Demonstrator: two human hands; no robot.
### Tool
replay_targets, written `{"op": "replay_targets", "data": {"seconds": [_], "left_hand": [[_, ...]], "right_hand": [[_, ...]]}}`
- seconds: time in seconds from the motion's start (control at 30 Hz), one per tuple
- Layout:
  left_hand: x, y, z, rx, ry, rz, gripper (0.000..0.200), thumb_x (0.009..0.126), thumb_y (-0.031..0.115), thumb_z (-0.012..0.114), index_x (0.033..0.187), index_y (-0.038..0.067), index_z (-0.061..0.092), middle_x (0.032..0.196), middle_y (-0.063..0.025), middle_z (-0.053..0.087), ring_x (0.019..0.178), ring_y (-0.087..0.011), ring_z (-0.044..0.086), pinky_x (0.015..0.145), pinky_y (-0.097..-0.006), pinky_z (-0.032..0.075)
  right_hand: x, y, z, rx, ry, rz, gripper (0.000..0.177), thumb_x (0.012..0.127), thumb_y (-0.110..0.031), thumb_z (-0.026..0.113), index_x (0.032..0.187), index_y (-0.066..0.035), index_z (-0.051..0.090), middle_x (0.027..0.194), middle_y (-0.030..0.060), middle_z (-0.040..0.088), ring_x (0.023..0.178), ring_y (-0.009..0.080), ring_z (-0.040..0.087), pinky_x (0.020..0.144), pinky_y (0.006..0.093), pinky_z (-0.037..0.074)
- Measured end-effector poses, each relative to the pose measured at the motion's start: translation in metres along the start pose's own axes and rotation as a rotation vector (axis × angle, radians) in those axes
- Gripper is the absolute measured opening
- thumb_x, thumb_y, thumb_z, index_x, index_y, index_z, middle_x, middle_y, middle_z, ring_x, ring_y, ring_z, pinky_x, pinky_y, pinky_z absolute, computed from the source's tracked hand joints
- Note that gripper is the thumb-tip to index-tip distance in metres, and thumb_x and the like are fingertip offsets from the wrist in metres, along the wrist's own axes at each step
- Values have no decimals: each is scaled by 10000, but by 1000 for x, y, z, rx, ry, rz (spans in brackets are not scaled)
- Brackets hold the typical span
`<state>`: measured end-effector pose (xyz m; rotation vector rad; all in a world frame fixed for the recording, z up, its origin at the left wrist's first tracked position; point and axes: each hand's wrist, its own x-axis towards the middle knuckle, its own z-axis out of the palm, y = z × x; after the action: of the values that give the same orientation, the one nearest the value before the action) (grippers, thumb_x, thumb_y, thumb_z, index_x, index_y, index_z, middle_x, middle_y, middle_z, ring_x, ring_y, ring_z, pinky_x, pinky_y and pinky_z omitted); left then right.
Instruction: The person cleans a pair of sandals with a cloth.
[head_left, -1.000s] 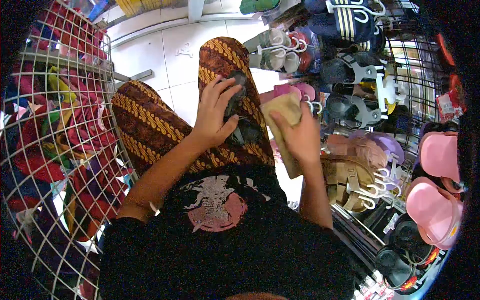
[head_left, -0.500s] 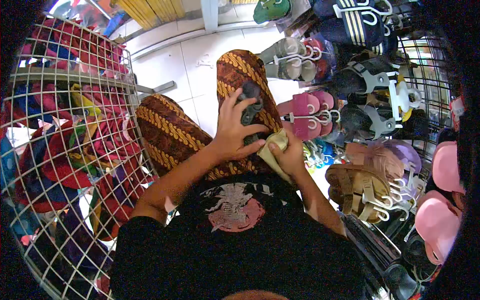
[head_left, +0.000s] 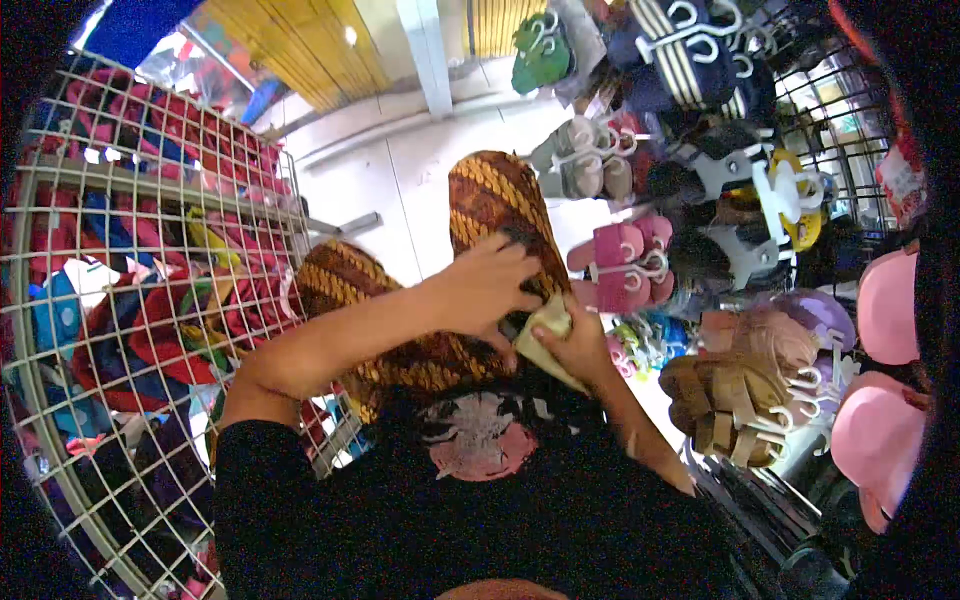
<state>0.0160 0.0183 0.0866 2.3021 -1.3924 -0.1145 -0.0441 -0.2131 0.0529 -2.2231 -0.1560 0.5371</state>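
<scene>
My left hand [head_left: 488, 285] is curled over a dark strapped item, which looks like a sandal [head_left: 514, 326], resting on my right thigh. The hand covers most of it, and only small dark parts show beside the fingers. In my right hand [head_left: 575, 348] a pale yellow cloth [head_left: 543, 343] is bunched, with the thumb pressed on top. The cloth lies against the near end of the dark item, close to my left thumb. Brown and gold patterned trousers [head_left: 500, 195] cover my legs under both hands.
On the left stands a wire grid rack [head_left: 150, 290] with colourful goods behind it. To the right hang several pairs of footwear, among them pink sandals [head_left: 622, 265], brown sandals [head_left: 715, 395] and pink slippers [head_left: 878, 425]. White floor tiles [head_left: 400, 190] lie ahead.
My left hand has gone from spread fingers to curling over the dark item, its forearm now lying more across my lap. The cloth stays in my right hand. The view has tilted up slightly.
</scene>
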Motion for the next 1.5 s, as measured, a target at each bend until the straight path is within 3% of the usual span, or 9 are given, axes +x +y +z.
{"op": "replay_targets", "data": {"seconds": [0.1,0.27,0.73,0.93,1.07,1.2,1.3,1.43,1.5], "left_hand": [[1,-3,1,-36,-57,-12,788,524,756,733,1047,167,700,980,-109,540,974,-275,514,778,-400,345],[-10,-3,3,-335,-270,-70,643,740,504,784,1252,197,544,1059,-158,575,1026,-362,581,822,-481,432],[-22,42,-47,-387,-612,-681,912,684,577,787,1432,171,459,1209,-194,633,1125,-383,604,916,-465,493],[-46,33,10,-626,-125,-560,883,761,590,742,1486,238,382,1167,-212,647,1074,-402,627,905,-493,484],[-38,45,1,-615,-249,-729,695,789,487,765,1323,117,517,1241,-171,630,1142,-358,608,1000,-452,477],[-56,45,10,-675,9,-361,543,875,437,702,1269,104,533,1216,-185,614,1158,-370,579,985,-467,460],[-59,56,13,-508,-138,-427,500,892,393,684,1280,114,534,1215,-187,602,1126,-382,572,942,-490,455],[-60,58,15,-263,210,-331,487,847,506,681,1168,151,587,801,-122,607,774,-335,613,677,-440,452],[-63,44,25,-285,46,-338,469,844,507,685,1113,128,617,771,-129,622,769,-319,631,682,-443,466]], "right_hand": [[1,28,10,61,78,-88,513,771,-240,790,1166,12,580,939,222,668,887,340,667,793,417,523],[-1,-9,-17,155,-40,-118,406,760,-175,791,1074,8,612,898,158,665,830,186,636,756,365,517],[4,30,0,225,50,-131,538,746,-479,808,1022,-42,661,859,136,715,797,272,714,740,386,568],[6,23,-7,183,1,-91,550,819,-303,787,1206,45,608,1011,159,694,942,194,660,833,356,530],[12,39,0,150,42,-137,491,842,-300,764,1169,39,626,989,162,699,917,218,677,809,365,532],[10,24,-10,157,-41,-96,548,834,-412,748,1185,-9,628,1038,185,699,958,303,687,846,388,540],[7,21,-8,123,23,-102,538,839,-414,746,1178,-12,632,1041,187,695,974,303,683,858,403,534],[15,34,2,115,65,8,455,891,-410,698,1114,-15,663,1052,191,685,1012,310,660,914,393,503],[19,34,-1,176,24,65,431,912,-399,676,1100,-12,667,1052,191,686,1009,307,656,915,389,499]]}}
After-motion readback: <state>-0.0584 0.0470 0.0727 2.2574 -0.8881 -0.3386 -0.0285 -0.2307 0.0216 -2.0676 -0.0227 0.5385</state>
